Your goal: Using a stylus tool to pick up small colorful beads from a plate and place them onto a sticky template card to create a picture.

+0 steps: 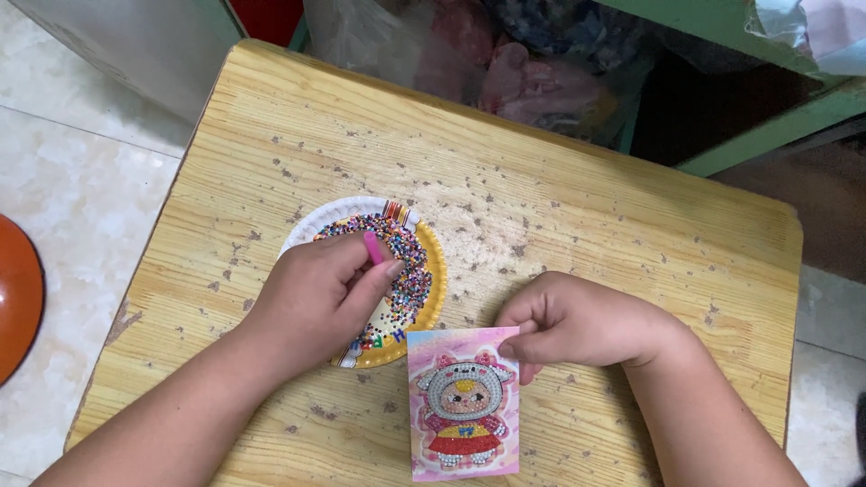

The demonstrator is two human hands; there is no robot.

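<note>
While left hand (316, 302) pinches pink pen (373, 247) over bead plate (431, 298) for picking, right hand (577, 320) fingers pinch diamond-art card (465, 415), steadying it on wooden table (586, 207).

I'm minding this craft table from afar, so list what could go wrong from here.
1. The left hand works a pink pen tool in the loose multicoloured beads on the shallow paper plate; a nudge might scatter them.
2. The right hand pinches only the top edge of the pink gem-picture card, which could slide.
</note>
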